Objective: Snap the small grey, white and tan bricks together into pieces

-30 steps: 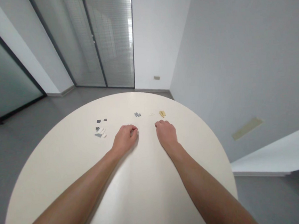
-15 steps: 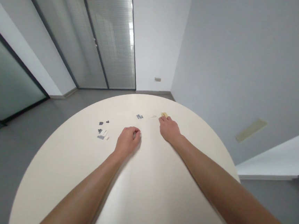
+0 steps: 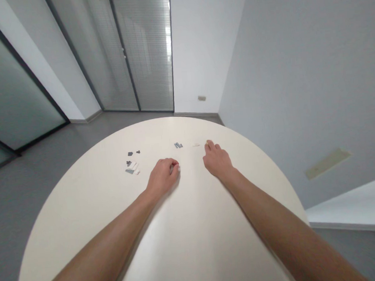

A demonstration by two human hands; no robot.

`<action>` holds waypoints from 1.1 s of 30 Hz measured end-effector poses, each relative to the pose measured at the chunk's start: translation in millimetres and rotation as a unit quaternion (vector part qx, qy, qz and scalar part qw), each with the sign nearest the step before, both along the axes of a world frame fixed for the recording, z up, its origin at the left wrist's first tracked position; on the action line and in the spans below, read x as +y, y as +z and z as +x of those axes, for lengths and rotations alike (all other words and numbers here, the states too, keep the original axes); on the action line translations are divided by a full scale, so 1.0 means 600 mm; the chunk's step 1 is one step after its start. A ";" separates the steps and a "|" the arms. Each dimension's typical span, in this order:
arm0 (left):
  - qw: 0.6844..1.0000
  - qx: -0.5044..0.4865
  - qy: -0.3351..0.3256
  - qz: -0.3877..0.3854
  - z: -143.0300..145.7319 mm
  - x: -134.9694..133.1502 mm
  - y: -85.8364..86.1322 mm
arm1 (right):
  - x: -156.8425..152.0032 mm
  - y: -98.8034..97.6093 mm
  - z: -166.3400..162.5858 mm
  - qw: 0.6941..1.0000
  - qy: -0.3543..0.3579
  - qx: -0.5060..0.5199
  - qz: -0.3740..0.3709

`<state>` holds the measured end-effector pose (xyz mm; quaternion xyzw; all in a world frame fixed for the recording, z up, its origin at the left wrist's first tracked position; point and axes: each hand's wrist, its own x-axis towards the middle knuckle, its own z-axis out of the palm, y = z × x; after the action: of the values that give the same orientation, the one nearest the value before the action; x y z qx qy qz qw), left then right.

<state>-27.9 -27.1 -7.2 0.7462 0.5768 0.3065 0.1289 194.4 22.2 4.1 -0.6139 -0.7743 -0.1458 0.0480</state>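
Observation:
My left hand [image 3: 164, 175] rests on the table with its fingers curled into a pinch. A small white piece [image 3: 178, 169] shows at its fingertips. My right hand [image 3: 217, 159] lies farther right, fingers bent and pressed together around a small yellow piece [image 3: 207, 143], most of which they hide. Just left of that hand lies a thin white piece [image 3: 196, 145]. Several grey-blue flat pieces [image 3: 178, 145] sit close together beyond and between my hands.
Left of my left hand is a loose group of white and grey pieces [image 3: 132, 166], with small dark pieces [image 3: 130, 154] behind it. Everything lies on a round cream table [image 3: 196, 244]. A grey wall [image 3: 316, 81] stands to the right, glass partitions [image 3: 147, 52] behind.
My right fingers have closed over the yellow piece, which showed more plainly before. My left hand keeps its pinch. The whole view has shifted slightly.

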 end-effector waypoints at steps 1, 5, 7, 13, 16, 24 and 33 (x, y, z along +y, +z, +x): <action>1.000 0.004 0.001 0.004 0.000 -0.001 0.000 | -0.002 0.000 -0.002 1.000 0.007 0.001 0.001; 0.997 0.053 0.021 0.049 0.002 -0.009 0.001 | -0.010 -0.001 -0.010 0.998 0.062 -0.003 -0.012; 0.991 0.101 0.056 0.070 0.002 -0.015 0.000 | -0.015 -0.003 -0.011 0.997 0.073 -0.005 -0.020; 0.962 0.200 0.186 0.021 -0.008 -0.037 -0.006 | -0.028 -0.012 -0.002 0.996 0.076 0.040 0.003; 0.957 0.206 0.202 -0.007 -0.013 -0.041 -0.005 | -0.029 -0.013 0.003 0.995 0.085 0.059 0.002; 0.953 0.221 0.205 0.009 -0.015 -0.039 -0.003 | -0.025 -0.013 0.005 0.993 0.085 0.085 -0.003; 0.952 0.215 0.216 0.013 -0.025 -0.027 -0.004 | -0.021 -0.009 0.011 0.991 0.103 0.085 -0.006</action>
<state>-42.8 -43.1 -9.9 0.6540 0.7339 0.1667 -0.0772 200.8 9.3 -1.6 -0.5417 -0.8271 -0.0831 0.1247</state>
